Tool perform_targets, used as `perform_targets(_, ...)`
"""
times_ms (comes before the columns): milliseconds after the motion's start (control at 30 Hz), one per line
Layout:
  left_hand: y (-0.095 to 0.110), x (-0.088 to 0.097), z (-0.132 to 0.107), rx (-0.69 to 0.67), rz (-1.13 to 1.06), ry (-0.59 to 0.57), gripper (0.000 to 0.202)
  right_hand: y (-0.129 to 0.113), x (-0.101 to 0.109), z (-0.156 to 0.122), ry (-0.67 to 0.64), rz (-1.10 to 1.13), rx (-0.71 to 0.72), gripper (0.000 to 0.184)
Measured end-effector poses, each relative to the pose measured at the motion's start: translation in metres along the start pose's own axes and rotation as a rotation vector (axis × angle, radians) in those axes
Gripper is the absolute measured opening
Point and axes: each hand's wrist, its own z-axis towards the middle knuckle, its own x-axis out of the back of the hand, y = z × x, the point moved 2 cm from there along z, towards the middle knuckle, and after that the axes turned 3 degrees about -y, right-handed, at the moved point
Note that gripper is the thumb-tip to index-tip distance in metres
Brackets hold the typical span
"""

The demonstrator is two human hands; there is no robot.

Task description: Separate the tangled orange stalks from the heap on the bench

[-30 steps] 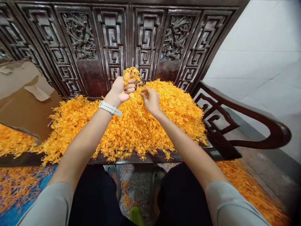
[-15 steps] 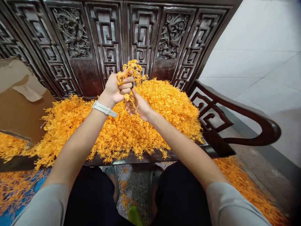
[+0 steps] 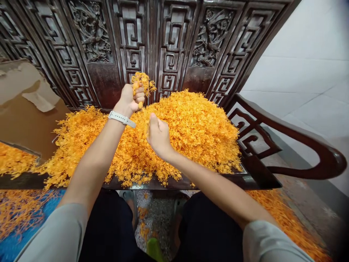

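Note:
My left hand (image 3: 131, 98), with a pale watch strap (image 3: 121, 118) on its wrist, is closed around a bunch of small branched orange pieces (image 3: 143, 82) that look like plastic. Tufts of the bunch stick out above the fist. Lower and to the right, my right hand (image 3: 159, 135) is closed, thumb up, with a blurred orange piece (image 3: 146, 125) at its fingers. Both hands are over a large heap of the same orange pieces (image 3: 201, 127) on a dark wooden bench seat.
The bench has a carved back (image 3: 99, 85) and a curved armrest (image 3: 308, 145) at right. A torn cardboard piece (image 3: 29, 116) stands in the heap at left. Orange strands (image 3: 19, 211) lie on a blue sheet (image 3: 53, 209) at lower left, and more strands (image 3: 289, 222) at lower right.
My hands have come apart: the right has pulled down from the left and turned thumb up. The left, still gripping the bunch, has shifted slightly left. The camera view has also shifted a little.

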Motion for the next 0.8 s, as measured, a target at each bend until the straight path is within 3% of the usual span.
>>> perform_targets(100, 0.035, 0.028, 0.002, -0.145, -0.109, 0.096, 0.04, -0.031, -0.008, -0.034, -0.393, -0.347, 0.189, 0.047)
perform_targets(167, 0.058, 0.046, -0.002, -0.146, -0.162, 0.066, 0.038, -0.041, -0.004, -0.037, -0.509, -0.429, 0.22, 0.045)
perform_targets(233, 0.074, 0.054, -0.008, -0.122, -0.183, -0.007, 0.036, -0.038, 0.012, -0.016, -0.381, -0.439, 0.221, 0.045)
perform_targets(333, 0.083, 0.051, -0.017, -0.106, -0.179, -0.085, 0.033, -0.013, 0.051, 0.037, -0.103, -0.513, 0.148, 0.032)
perform_targets(433, 0.078, 0.039, -0.023, -0.071, -0.155, -0.126, 0.027, 0.016, 0.084, 0.075, 0.013, -0.743, 0.1, 0.041)
perform_targets(500, 0.073, 0.03, -0.027, -0.052, -0.136, -0.156, 0.025, 0.023, 0.093, 0.082, 0.046, -0.803, 0.141, 0.039)
perform_targets(600, 0.066, 0.019, -0.033, -0.049, -0.11, -0.178, 0.023, 0.02, 0.084, 0.077, -0.058, -0.604, 0.151, 0.047)
perform_targets(700, 0.058, 0.005, -0.04, -0.037, -0.074, -0.187, 0.025, 0.015, 0.059, 0.066, -0.329, -0.185, -0.032, 0.06)
perform_targets(800, 0.05, -0.008, -0.043, -0.015, -0.043, -0.201, 0.025, 0.011, 0.035, 0.05, -0.552, -0.012, -0.095, 0.047)
